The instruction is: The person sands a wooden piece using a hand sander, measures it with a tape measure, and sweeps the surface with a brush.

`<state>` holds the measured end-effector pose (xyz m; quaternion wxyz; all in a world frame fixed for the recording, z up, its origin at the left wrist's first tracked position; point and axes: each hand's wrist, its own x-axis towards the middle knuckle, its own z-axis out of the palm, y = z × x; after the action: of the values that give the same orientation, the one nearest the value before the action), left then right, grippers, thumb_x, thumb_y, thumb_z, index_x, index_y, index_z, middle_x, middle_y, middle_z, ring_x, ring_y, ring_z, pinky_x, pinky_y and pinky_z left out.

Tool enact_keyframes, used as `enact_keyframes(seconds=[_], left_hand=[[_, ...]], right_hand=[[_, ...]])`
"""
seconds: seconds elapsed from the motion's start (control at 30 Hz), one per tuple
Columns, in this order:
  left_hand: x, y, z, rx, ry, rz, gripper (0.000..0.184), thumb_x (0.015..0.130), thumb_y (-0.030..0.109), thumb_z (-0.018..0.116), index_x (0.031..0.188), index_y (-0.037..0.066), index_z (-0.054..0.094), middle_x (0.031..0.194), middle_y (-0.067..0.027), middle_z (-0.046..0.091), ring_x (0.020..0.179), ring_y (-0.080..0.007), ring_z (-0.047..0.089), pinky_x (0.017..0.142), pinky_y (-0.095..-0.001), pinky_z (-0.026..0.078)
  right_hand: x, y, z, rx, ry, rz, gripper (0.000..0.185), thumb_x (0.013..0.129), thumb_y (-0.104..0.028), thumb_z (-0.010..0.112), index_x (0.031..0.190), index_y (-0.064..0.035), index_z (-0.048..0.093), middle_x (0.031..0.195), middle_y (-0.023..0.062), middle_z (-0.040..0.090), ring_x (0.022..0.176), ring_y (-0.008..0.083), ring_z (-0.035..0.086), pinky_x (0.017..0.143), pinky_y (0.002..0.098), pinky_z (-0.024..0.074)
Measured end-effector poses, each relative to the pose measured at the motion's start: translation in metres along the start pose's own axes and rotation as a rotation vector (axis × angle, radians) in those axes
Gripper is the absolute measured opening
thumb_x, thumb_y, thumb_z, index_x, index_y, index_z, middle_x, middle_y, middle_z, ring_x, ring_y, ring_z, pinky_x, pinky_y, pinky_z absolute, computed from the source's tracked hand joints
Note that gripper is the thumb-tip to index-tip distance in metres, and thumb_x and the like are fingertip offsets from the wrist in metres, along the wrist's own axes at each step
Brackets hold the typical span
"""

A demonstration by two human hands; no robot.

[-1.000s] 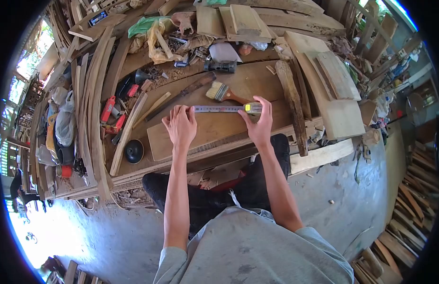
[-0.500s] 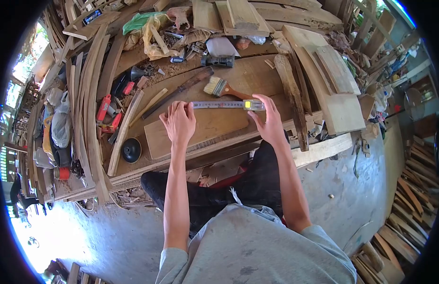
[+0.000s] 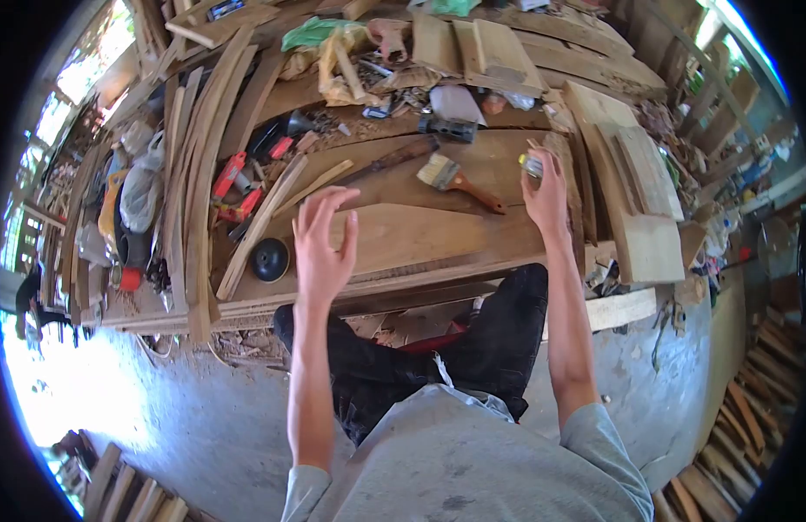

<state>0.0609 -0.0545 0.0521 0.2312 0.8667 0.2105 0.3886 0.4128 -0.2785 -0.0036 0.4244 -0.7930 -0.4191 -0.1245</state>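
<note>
My left hand is raised over the left part of a flat board, fingers apart and nothing in them. Further right, my right hand holds the tape measure, its yellow label partly showing between the fingers; no blade is seen out of it. Between the hands, a paintbrush with a wooden handle lies on the workbench. Behind the brush are a dark cylindrical object and a long dark-handled tool.
A black round cup-like object and thin wood strips lie at the left, near red tools. Long planks rest at the right. Plastic bags and stacked boards are at the back.
The tape blade, earlier stretched between both hands, is no longer seen out. My right hand has moved right and up with the tape measure. My left hand has opened. The view has shifted.
</note>
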Motion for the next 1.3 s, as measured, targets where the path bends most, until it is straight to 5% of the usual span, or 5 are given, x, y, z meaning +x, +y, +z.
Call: enact_keyframes(seconds=[0.2, 0.4, 0.7, 0.8, 1.3], left_hand=[[0.036, 0.097, -0.14, -0.01, 0.188, 0.405, 0.031, 0.095, -0.01, 0.069, 0.118, 0.007, 0.082, 0.12, -0.0175, 0.075, 0.089, -0.0214, 0.07, 0.077, -0.0368, 0.057], [-0.012, 0.139, -0.18, -0.176, 0.058, 0.56, 0.036, 0.098, -0.001, 0.067, 0.13, 0.016, 0.069, 0.123, -0.0124, 0.066, 0.082, -0.025, 0.067, 0.07, -0.0426, 0.05], [-0.084, 0.099, -0.21, -0.334, 0.153, 0.468, 0.036, 0.101, 0.043, 0.074, 0.125, 0.019, 0.063, 0.097, -0.0072, 0.063, 0.081, -0.0231, 0.059, 0.092, -0.0479, 0.049], [-0.02, 0.09, -0.107, 0.079, 0.239, 0.233, 0.035, 0.082, -0.009, 0.073, 0.11, 0.007, 0.086, 0.093, -0.0066, 0.075, 0.072, -0.0194, 0.064, 0.072, -0.0366, 0.052], [-0.06, -0.08, -0.018, 0.117, -0.316, -0.175, 0.127, 0.063, 0.049, 0.104, 0.172, 0.025, 0.043, 0.178, -0.0179, 0.032, 0.161, -0.0419, 0.036, 0.128, -0.0581, 0.032]], right_hand=[[-0.011, 0.003, 0.0, -0.392, -0.312, 0.023, 0.038, 0.113, -0.024, 0.064, 0.151, -0.0179, 0.065, 0.166, 0.0204, 0.053, 0.158, 0.0433, 0.043, 0.128, 0.0518, 0.0397], [-0.011, -0.271, -0.11, 0.503, 0.086, -0.339, 0.026, 0.093, -0.014, 0.075, 0.116, -0.0022, 0.081, 0.096, 0.0103, 0.073, 0.081, 0.0201, 0.064, 0.081, 0.0307, 0.051], [-0.071, -0.261, -0.225, 0.469, -0.384, -0.33, 0.016, 0.098, -0.024, 0.066, 0.11, -0.0137, 0.07, 0.087, 0.0055, 0.067, 0.073, 0.0169, 0.055, 0.071, 0.0396, 0.0418], [-0.046, -0.296, -0.109, 0.56, -0.282, -0.23, 0.037, 0.094, -0.008, 0.066, 0.131, -0.0112, 0.072, 0.095, 0.0074, 0.072, 0.076, 0.0162, 0.06, 0.07, 0.0358, 0.0472], [-0.047, -0.029, 0.029, -0.122, -0.299, 0.233, 0.038, 0.093, -0.019, 0.086, 0.123, -0.0078, 0.067, 0.104, 0.0126, 0.066, 0.102, 0.0362, 0.064, 0.092, 0.0501, 0.0529]])
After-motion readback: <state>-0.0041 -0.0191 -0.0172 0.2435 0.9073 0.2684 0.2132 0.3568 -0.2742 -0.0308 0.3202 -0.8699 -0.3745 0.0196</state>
